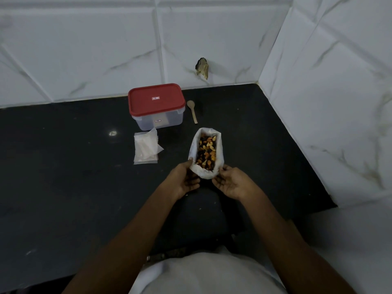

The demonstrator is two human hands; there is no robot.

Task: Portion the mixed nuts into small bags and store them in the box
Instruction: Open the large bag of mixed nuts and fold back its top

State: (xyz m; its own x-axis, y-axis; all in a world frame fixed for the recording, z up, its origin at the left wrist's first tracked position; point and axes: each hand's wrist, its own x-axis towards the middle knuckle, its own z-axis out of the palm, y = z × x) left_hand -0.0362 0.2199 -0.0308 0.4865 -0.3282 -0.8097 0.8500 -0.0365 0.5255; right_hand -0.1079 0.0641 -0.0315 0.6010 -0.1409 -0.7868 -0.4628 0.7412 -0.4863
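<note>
A white plastic bag [219,149] stands open on the black counter, with mixed nuts [206,151] showing inside. My left hand [184,179] touches the bag's near left edge with its thumb. My right hand [231,182] pinches the near right edge, fingers curled. A stack of small clear bags [146,148] lies to the left of the nut bag. Behind them stands a clear box [157,122] with its red lid [156,98] on. A wooden spoon [192,110] lies to the right of the box.
The black counter [63,177] meets white marble-patterned wall tiles at the back and on the right. A chipped hole [202,67] marks the back wall. The counter's front edge runs along my body.
</note>
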